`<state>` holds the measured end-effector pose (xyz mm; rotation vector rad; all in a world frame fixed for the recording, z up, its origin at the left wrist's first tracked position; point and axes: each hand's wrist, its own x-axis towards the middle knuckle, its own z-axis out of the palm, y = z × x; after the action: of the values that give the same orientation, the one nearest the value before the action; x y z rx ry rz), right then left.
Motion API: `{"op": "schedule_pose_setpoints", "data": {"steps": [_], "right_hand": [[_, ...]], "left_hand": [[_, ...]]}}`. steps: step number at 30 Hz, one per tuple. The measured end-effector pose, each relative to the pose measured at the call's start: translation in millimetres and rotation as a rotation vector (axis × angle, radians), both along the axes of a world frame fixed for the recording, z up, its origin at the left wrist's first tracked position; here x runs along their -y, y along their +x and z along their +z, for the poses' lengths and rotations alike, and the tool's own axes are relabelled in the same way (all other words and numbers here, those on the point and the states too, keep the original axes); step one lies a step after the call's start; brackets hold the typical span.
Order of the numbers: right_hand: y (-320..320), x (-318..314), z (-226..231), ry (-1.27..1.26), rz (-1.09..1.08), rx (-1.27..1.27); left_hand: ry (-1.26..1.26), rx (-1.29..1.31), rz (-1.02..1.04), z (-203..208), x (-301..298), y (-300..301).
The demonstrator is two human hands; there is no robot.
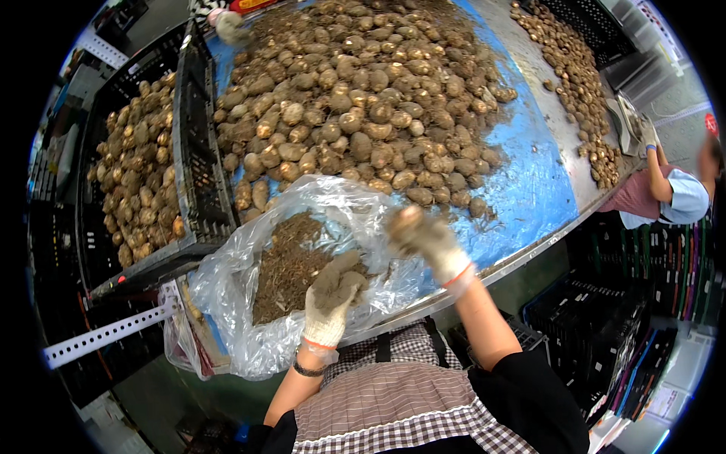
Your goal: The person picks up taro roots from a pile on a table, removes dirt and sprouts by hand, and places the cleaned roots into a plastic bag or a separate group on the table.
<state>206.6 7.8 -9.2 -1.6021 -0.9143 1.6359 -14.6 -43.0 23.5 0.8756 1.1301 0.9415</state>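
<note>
My left hand (333,295), in a soiled white knit glove, is over a clear plastic bag (227,333) spread at the table's near edge. Its fingers are loosely bent and apart, and nothing shows between them. Beneath it lies a heap of brown soil and root fibres (283,265) on the plastic. My right hand (431,242), gloved the same way, is smeared by motion. It grips a small taro (409,215) whose pale end shows at the fingertips. Just beyond both hands rises a large pile of hairy brown taros (363,113) on a blue sheet (533,166).
A black crate (204,144) full of taros stands at the left, by a perforated white metal bar (110,337). Another person (658,181) works at the far right beside a scale (624,125) and more taros (567,83). Black crates (582,333) are stacked at the lower right.
</note>
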Motion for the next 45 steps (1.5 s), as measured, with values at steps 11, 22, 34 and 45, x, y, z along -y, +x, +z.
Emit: {"op": "schedule_pose_setpoints", "data": {"steps": [11,22,34,45], "right_hand": [[103.4,-13.1,-14.1,0.446,0.158,1.416],[14.5,1.5,51.8,0.249,-0.038,0.081],[-59.7,-0.3,29.8,0.598,0.180,0.286],[-85.2,-3.4,45.2,0.678,0.495,0.206]], "left_hand": [[-0.055,0.087,-0.032,-9.9,-20.0,8.7],[0.138,0.442,-0.076,-17.3,-27.2,24.6],[-0.016,0.203,0.057,9.7,-18.2,-3.2],[0.028,0.217,0.283,9.6,-10.9,-18.8]]}}
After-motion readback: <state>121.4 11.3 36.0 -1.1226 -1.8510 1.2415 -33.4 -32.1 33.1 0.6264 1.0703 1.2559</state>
